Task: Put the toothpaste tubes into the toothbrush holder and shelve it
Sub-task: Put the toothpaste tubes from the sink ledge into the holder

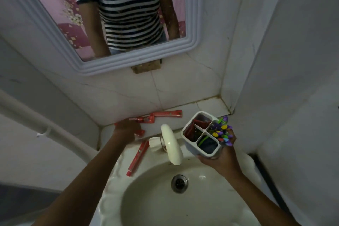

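Observation:
My right hand (222, 158) holds a white toothbrush holder (200, 134) with several compartments above the sink's right rim. One compartment holds a red tube, another colourful toothbrushes (222, 130). My left hand (126, 127) rests on the tiled ledge over red toothpaste tubes; its fingers seem to close on one tube (139, 132), but the grip is partly hidden. Two more red tubes (167, 113) (145, 119) lie along the ledge by the wall. Another long red tube (138, 158) lies on the sink's left rim.
A cream tap (171, 144) stands between my hands at the back of the white sink (165, 203). A white-framed mirror (102, 24) hangs above. A white pipe (45, 128) runs at the left. Tiled walls close in on the right.

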Available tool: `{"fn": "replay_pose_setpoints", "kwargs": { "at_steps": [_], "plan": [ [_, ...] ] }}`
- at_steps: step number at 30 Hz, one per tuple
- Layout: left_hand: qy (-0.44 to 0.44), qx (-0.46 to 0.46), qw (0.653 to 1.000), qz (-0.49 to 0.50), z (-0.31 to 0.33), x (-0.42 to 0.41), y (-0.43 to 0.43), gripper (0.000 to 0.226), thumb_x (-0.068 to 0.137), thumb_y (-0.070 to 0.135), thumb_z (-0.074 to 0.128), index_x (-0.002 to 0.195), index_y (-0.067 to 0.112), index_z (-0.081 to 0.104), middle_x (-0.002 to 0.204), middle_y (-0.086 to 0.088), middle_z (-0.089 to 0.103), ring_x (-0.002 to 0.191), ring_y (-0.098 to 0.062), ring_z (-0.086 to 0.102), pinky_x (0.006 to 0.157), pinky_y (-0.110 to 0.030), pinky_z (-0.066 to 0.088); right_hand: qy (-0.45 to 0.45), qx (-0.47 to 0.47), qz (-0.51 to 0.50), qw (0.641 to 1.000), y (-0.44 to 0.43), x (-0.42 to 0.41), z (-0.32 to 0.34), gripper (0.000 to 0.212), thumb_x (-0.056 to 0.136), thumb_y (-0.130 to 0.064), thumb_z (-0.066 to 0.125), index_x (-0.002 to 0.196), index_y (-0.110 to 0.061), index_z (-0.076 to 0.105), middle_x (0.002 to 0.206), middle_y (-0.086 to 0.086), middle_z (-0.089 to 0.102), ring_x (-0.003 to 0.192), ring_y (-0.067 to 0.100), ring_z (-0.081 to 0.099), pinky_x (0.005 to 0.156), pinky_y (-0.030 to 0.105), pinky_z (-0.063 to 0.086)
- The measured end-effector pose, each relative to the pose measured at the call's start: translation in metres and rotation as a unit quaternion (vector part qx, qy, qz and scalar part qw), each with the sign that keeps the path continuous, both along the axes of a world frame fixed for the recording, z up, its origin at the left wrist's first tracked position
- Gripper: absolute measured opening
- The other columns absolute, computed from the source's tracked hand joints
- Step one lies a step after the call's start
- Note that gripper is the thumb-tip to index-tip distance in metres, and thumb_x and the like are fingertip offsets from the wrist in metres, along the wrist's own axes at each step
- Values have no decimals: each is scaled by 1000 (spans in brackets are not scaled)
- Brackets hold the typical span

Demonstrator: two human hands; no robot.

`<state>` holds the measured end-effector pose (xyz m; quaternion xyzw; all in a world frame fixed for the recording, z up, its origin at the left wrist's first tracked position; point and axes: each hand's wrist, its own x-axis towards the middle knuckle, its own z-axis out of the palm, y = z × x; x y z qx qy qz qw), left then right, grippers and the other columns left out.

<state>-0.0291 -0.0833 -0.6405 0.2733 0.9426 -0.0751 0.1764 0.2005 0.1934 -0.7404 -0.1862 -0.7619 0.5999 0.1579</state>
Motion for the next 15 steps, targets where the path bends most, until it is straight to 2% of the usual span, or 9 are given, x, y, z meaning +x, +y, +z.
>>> {"fn": "replay_pose_setpoints", "kwargs": {
  "at_steps": [3, 5, 7, 9, 11, 13, 15],
  "plan": [
    [90, -45, 993, -69, -31, -13, -26, 27, 91, 41, 56, 110, 27, 70, 117, -1, 71, 110, -24, 66, 93, -36, 51, 6, 10, 14, 1000, 0, 1, -1, 110, 52, -22, 103, 142, 5, 45, 138, 10, 63, 128, -4, 60, 99, 6, 49],
    [112, -65, 985, -110, -30, -15, -27, 26, 93, 39, 54, 105, 23, 70, 109, -6, 73, 101, -29, 68, 88, -39, 53, 5, 15, 14, 1000, 1, 0, -2, 110, 52, -21, 103, 142, 4, 45, 139, 7, 63, 129, 2, 61, 100, 9, 51],
    [113, -58, 982, -142, -20, -10, -22, 28, 95, 35, 50, 110, 20, 68, 109, -8, 73, 100, -31, 69, 86, -37, 54, 0, 11, 12, 1000, 2, -1, -2, 110, 52, -24, 103, 142, 2, 46, 139, 6, 63, 131, 6, 61, 102, 14, 54],
    [114, 38, 987, -108, -2, -6, -13, 30, 91, 28, 54, 116, 20, 67, 110, -10, 73, 100, -33, 69, 82, -39, 57, -2, 11, 7, 1000, 3, -1, -3, 113, 51, -28, 103, 144, -1, 45, 140, 3, 62, 132, 3, 60, 103, 14, 53],
    [121, 179, 976, -40, 22, 1, 0, 26, 88, 31, 56, 111, 23, 67, 103, -7, 76, 93, -29, 71, 78, -39, 58, -8, 5, 8, 1000, 3, -3, -3, 116, 50, -29, 104, 146, -5, 43, 142, 1, 60, 134, 4, 58, 105, 17, 53],
    [98, 325, 940, 1, 49, 13, 20, 18, 88, 27, 65, 104, 19, 69, 97, -2, 77, 85, -19, 73, 78, -35, 59, -8, 6, 8, 1000, 3, -4, -6, 115, 50, -28, 104, 145, -7, 42, 143, 1, 60, 133, 8, 59, 105, 23, 55],
    [50, 444, 894, 19, 79, 31, 43, 19, 85, 20, 72, 103, 14, 72, 94, -1, 77, 82, -13, 74, 77, -29, 59, -5, 8, 7, 1000, 3, -3, -5, 115, 50, -27, 104, 145, -9, 42, 142, 0, 60, 132, 6, 60, 104, 22, 55]
  ]
}}
